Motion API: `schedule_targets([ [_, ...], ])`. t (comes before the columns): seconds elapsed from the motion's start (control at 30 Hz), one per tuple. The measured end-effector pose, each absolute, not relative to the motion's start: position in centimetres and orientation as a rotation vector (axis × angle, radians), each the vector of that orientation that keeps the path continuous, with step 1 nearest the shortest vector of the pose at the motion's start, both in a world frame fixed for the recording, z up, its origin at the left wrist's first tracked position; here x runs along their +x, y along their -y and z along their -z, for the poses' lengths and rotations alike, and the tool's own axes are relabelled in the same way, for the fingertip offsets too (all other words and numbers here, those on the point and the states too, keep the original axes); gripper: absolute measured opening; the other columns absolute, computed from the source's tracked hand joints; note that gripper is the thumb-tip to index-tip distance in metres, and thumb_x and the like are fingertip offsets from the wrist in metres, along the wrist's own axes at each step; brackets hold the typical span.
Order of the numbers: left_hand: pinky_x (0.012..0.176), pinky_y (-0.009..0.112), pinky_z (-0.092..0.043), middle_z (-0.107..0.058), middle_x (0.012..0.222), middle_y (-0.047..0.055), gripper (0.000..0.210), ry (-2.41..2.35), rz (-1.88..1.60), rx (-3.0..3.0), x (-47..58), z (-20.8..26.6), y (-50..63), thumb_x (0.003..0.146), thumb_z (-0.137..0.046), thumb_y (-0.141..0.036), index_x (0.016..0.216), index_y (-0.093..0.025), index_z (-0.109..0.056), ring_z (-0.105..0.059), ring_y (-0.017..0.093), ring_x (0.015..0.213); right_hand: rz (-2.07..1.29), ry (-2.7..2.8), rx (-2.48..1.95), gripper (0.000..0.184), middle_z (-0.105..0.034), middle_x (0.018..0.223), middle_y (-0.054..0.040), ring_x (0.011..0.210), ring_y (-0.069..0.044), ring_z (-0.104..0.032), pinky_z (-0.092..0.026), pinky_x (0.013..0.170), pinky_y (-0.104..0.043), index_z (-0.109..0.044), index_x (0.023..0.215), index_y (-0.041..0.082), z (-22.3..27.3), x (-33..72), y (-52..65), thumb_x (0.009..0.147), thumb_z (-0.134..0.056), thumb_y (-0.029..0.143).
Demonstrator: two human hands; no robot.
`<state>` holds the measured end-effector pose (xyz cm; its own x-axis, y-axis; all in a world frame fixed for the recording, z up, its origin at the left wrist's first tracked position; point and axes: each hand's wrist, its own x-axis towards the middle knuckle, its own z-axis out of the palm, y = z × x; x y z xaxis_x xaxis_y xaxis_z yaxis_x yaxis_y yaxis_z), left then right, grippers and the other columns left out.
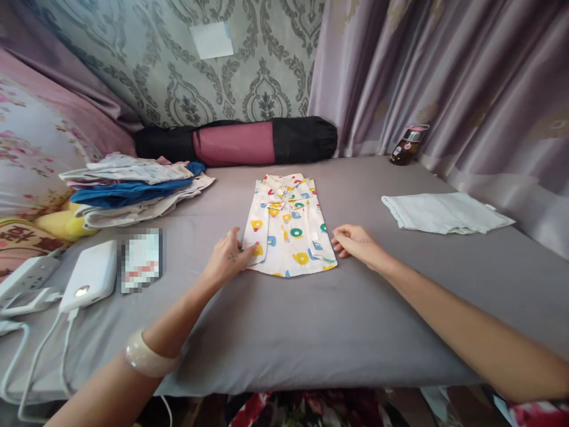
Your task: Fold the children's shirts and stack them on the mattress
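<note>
A small white shirt [288, 237] with a bright print of colourful letter-like shapes lies in front of me. Its collar points away, and its sides and sleeves are folded inward. At its lower left edge is my left hand [226, 255], thumb resting on the cloth and fingers apart. My right hand [355, 244] is beside the lower right edge, its fingers loosely bent and somewhat apart. Whether those fingertips touch the fabric is hard to see. A pale bracelet [149, 356] circles my left forearm.
Grey sheet [311, 332] covers the surface. Folded clothes [137, 190] are stacked at left, near a white power bank [91, 276] with cables and a power strip [31, 273]. A black-and-pink roll bag [235, 142] lies behind. At right are folded pale cloth [444, 213] and a bottle [408, 145].
</note>
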<state>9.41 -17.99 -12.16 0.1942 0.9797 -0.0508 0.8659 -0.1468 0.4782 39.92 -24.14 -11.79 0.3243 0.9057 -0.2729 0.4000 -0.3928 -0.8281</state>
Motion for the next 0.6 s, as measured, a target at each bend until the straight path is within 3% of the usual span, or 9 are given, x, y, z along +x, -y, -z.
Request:
schedule_targets([
  [0.1,0.068,0.031,-0.049,-0.063,0.08,0.003,0.08,-1.671,-0.363,1.865,9.4,11.4,18.7,0.076,-0.058,-0.064,0.135,-0.014,-0.042,-0.063,0.022,0.074,-1.154,1.151,-1.951,0.019,-0.068,0.076,-0.0058,0.048,-0.008,-0.055,-0.043,0.044,-0.019,-0.06,0.096,0.015,10.4,39.2,26.1,0.093,-0.051,0.032],
  [0.2,0.061,0.028,-0.045,-0.058,0.067,-0.002,0.083,-1.524,-0.409,1.684,9.4,10.7,19.7,0.076,-0.059,-0.065,0.14,-0.016,-0.038,-0.059,0.018,0.065,-1.271,1.224,-1.94,0.034,-0.06,0.061,0.0014,0.04,-0.007,-0.045,-0.035,0.041,-0.018,-0.055,0.118,0.016,9.7,38.9,27.5,0.094,-0.048,0.039],
  [0.3,0.059,0.025,-0.042,-0.054,0.066,-0.004,0.076,-1.36,-0.448,1.626,9.0,10.0,20.5,0.076,-0.062,-0.057,0.139,-0.021,-0.042,-0.056,0.016,0.066,-1.237,1.471,-1.795,0.049,-0.061,0.07,0.0016,0.051,-0.009,-0.051,-0.038,0.048,-0.02,-0.046,0.134,0.018,10.1,39.5,28.3,0.087,-0.053,0.029],
  [0.4,0.058,0.024,-0.04,-0.057,0.074,-0.002,0.062,-1.209,-0.361,1.688,8.3,9.5,20.7,0.076,-0.06,-0.041,0.134,-0.022,-0.05,-0.052,0.014,0.067,-1.011,1.799,-1.773,0.059,-0.062,0.078,0.0004,0.062,-0.012,-0.056,-0.042,0.059,-0.023,-0.047,0.136,0.02,11.0,40.1,28.4,0.078,-0.054,0.016],
  [0.5,0.061,0.026,-0.044,-0.062,0.096,0.003,0.063,-1.127,-0.291,1.863,7.6,9.9,20.3,0.073,-0.055,-0.027,0.136,-0.023,-0.049,-0.054,0.016,0.072,-0.6,2.05,-1.801,0.055,-0.062,0.094,-0.0039,0.077,-0.015,-0.059,-0.044,0.07,-0.025,-0.055,0.13,0.022,11.8,40.1,28.1,0.077,-0.05,0.012],
  [0.6,0.077,0.033,-0.048,-0.06,0.107,0.008,0.054,-1.184,-0.391,2.207,7.2,11.3,19.3,0.075,-0.052,-0.023,0.129,-0.022,-0.057,-0.056,0.021,0.087,-0.321,2.179,-1.803,0.051,-0.059,0.11,-0.0067,0.083,-0.016,-0.061,-0.045,0.071,-0.026,-0.059,0.126,0.023,12.2,39.9,27.7,0.078,-0.047,0.01],
])
